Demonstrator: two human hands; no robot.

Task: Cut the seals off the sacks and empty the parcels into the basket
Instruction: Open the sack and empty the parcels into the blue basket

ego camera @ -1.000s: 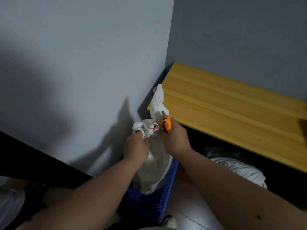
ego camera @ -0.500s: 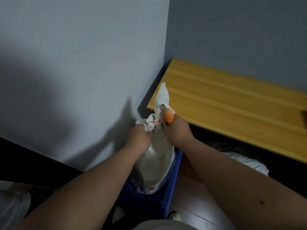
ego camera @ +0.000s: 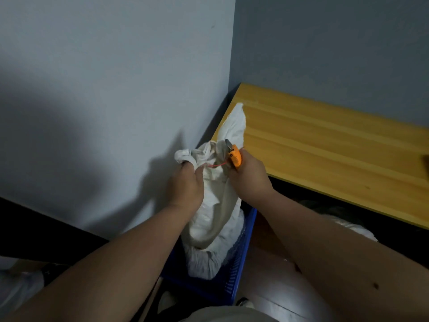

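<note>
— Risk came first, as I judged it: what could have gone wrong at that sack (ego camera: 217, 205)?

— The blade. The right hand (ego camera: 249, 176) was curled tight round an orange cutter (ego camera: 235, 157), its short metal tip poking up just beside the bunched neck. The left hand (ego camera: 185, 187) gripped a wad of the gathered cloth on the other side of the neck, fingers closed on it. The two hands sat close across the neck, so a slip of the blade towards the left could, I think, have caught those fingers.

— And the seal?

— A thin red seal (ego camera: 214, 165) ran across the neck, between the left hand's grip and the cutter. It looked like a narrow plastic tie, taut. Whether it was already cut through I could not tell.

— Anything else at stake?

— The cloth. A blade pushed too deep might have sliced the sack rather than the tie, or nicked a parcel inside. No parcels showed.

— What was the sack like?

— Off-white, soft, creased, with a pointed tail of fabric standing above the neck. It would sag the moment the grip loosened, I'd say.

— Where did it stand?

— In the blue basket (ego camera: 234, 273), a rigid plastic one with slotted walls, directly below the neck. More pale fabric was bundled at the sack's foot. Right of the sack ran a smooth yellow wooden surface (ego camera: 325, 145).
</note>
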